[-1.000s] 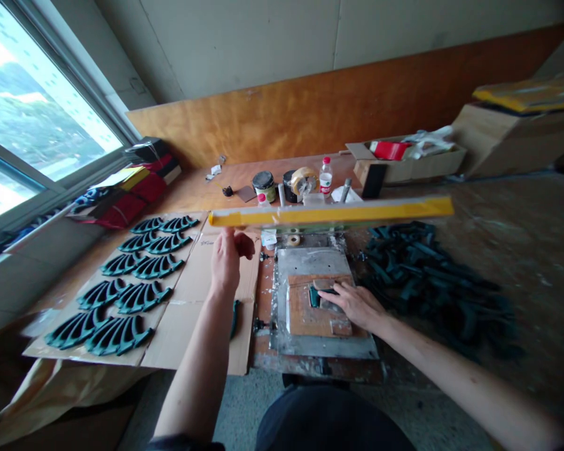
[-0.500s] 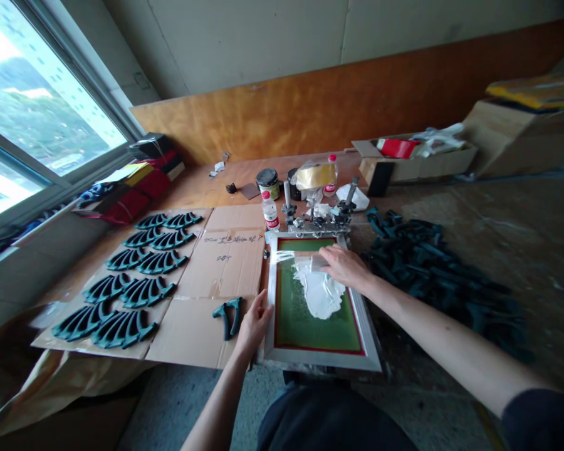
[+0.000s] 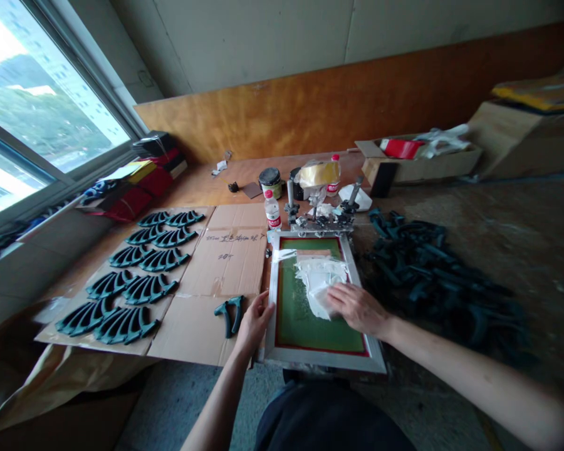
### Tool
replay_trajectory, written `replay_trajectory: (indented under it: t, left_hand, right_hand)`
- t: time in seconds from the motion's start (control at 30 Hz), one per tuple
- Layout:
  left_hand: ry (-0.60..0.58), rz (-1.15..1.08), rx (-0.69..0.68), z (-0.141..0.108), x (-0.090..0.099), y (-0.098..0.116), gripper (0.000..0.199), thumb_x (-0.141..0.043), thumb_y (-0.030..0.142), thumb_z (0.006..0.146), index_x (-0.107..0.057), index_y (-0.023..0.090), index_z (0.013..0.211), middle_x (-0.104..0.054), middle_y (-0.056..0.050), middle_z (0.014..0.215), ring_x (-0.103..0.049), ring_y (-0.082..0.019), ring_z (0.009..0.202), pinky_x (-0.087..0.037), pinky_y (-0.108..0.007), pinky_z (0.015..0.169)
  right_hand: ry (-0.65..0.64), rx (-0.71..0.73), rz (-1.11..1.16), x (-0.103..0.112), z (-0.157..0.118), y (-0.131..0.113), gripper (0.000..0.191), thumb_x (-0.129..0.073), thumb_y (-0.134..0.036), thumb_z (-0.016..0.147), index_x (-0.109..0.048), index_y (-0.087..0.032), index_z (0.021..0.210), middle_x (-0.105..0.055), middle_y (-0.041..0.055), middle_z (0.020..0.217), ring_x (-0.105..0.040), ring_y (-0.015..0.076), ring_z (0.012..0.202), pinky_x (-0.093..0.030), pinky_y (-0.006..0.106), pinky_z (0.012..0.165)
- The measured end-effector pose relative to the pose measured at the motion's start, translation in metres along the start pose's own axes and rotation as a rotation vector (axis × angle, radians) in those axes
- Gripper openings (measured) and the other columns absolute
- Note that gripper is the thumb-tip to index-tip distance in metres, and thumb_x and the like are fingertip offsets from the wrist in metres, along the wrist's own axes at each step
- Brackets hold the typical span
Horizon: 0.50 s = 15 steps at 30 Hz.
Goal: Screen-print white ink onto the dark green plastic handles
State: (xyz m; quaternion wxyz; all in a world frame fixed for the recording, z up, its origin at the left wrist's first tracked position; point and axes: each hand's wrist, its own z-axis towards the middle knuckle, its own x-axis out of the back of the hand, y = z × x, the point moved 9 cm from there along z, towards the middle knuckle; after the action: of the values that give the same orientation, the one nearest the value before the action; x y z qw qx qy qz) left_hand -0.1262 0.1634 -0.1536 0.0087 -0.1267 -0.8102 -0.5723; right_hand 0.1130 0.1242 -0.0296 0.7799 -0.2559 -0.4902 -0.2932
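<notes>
In the head view a screen printing frame [image 3: 375, 363] with a green mesh [image 3: 289, 329] lies flat in front of me. White ink [image 3: 309, 269] is spread over the middle of the mesh. My right hand [image 3: 360, 308] is closed on a pale scraper [image 3: 320, 293], whose blade sits in the ink; motion blurs it a little. My left hand [image 3: 254, 319] holds the frame's left rail with bent fingers. Just left of that hand, a dark green forked plastic part [image 3: 235, 316] rests on the cardboard [image 3: 188, 335].
Rows of dark green plastic parts [image 3: 126, 324] cover the cardboard's left side. A heap of similar parts [image 3: 427, 269] lies on the right. Behind the frame are a metal hinge clamp [image 3: 322, 223], a bottle [image 3: 272, 213], a jar [image 3: 271, 181] and an open box [image 3: 432, 166].
My right hand has drawn the scraper toward me, from the far part of the mesh to the middle of the ink. My left hand stays on the frame.
</notes>
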Motion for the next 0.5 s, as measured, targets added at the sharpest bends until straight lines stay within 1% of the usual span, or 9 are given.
replay_trajectory:
  t: [0.07,0.13,0.17,0.2,0.27,0.33,0.37,0.43,0.5]
  left_hand:
    - [-0.018,-0.030,-0.002,-0.001,-0.001,0.002,0.068,-0.061,0.057,0.078,-0.052,0.014,0.130,-0.073,-0.008,0.088,-0.067,-0.022,0.078,-0.051,-0.029,0.065]
    - [-0.018,-0.040,-0.003,-0.003,-0.001,0.006,0.067,-0.061,0.055,0.078,-0.052,0.013,0.129,-0.071,-0.007,0.084,-0.066,-0.020,0.075,-0.051,-0.028,0.064]
    - [-0.016,-0.041,-0.001,-0.004,-0.001,0.010,0.067,-0.062,0.055,0.078,-0.052,0.013,0.129,-0.070,-0.005,0.080,-0.066,-0.019,0.073,-0.050,-0.027,0.063]
    - [-0.018,-0.041,0.002,-0.006,0.000,0.015,0.068,-0.063,0.054,0.078,-0.051,0.013,0.130,-0.068,-0.003,0.075,-0.065,-0.018,0.070,-0.049,-0.026,0.061]
    - [-0.025,-0.044,0.017,-0.011,0.001,0.029,0.074,-0.066,0.055,0.075,-0.048,0.014,0.134,-0.063,0.001,0.066,-0.061,-0.015,0.062,-0.047,-0.023,0.055]
    - [-0.021,-0.064,0.030,-0.018,0.005,0.051,0.083,-0.069,0.057,0.071,-0.045,0.015,0.139,-0.061,0.003,0.063,-0.059,-0.014,0.060,-0.045,-0.022,0.054]
    - [-0.015,-0.083,0.026,-0.022,0.008,0.064,0.083,-0.069,0.058,0.071,-0.046,0.016,0.138,-0.062,0.003,0.065,-0.060,-0.014,0.062,-0.045,-0.022,0.056]
    - [0.021,-0.113,-0.003,-0.027,0.015,0.094,0.071,-0.064,0.063,0.073,-0.058,0.017,0.128,-0.064,0.001,0.069,-0.060,-0.015,0.067,-0.045,-0.022,0.058]
    - [0.065,-0.137,-0.064,-0.026,0.020,0.128,0.061,-0.054,0.067,0.079,-0.068,0.016,0.108,-0.065,-0.001,0.071,-0.059,-0.015,0.066,-0.044,-0.022,0.055]
  right_hand:
    - [-0.003,0.056,0.041,-0.001,-0.007,-0.009,0.024,-0.047,-0.006,0.082,-0.066,-0.016,0.091,-0.066,0.0089,0.091,-0.057,0.0206,0.088,-0.046,0.033,0.079]
    - [-0.067,0.023,0.090,-0.001,0.000,-0.002,0.016,-0.053,-0.012,0.084,-0.066,-0.018,0.090,-0.066,0.0064,0.086,-0.058,0.0199,0.084,-0.046,0.033,0.078]
    - [-0.089,-0.029,0.100,0.001,0.008,0.008,0.012,-0.057,-0.016,0.085,-0.067,-0.019,0.092,-0.066,0.0051,0.085,-0.058,0.0197,0.084,-0.046,0.032,0.078]
    - [-0.097,-0.099,0.095,0.004,0.020,0.021,0.015,-0.061,-0.020,0.085,-0.067,-0.021,0.099,-0.067,0.0042,0.086,-0.059,0.0195,0.084,-0.046,0.032,0.079]
    - [-0.090,-0.258,0.050,0.015,0.046,0.053,0.037,-0.067,-0.027,0.084,-0.061,-0.025,0.120,-0.068,0.0037,0.094,-0.061,0.0199,0.087,-0.046,0.031,0.080]
    - [-0.081,-0.403,-0.023,0.029,0.065,0.086,0.055,-0.069,-0.034,0.083,-0.051,-0.028,0.135,-0.068,0.0045,0.100,-0.062,0.0208,0.087,-0.047,0.030,0.076]
    - [-0.064,-0.456,-0.063,0.038,0.069,0.101,0.058,-0.067,-0.038,0.083,-0.049,-0.029,0.137,-0.068,0.0050,0.101,-0.063,0.0213,0.086,-0.047,0.029,0.074]
    - [0.038,-0.548,-0.109,0.063,0.064,0.129,0.052,-0.061,-0.046,0.087,-0.052,-0.028,0.135,-0.068,0.0053,0.102,-0.063,0.0213,0.085,-0.046,0.028,0.069]
    - [0.181,-0.679,-0.102,0.083,0.039,0.153,0.041,-0.053,-0.046,0.091,-0.062,-0.023,0.123,-0.069,0.0048,0.094,-0.063,0.0193,0.078,-0.044,0.026,0.065]
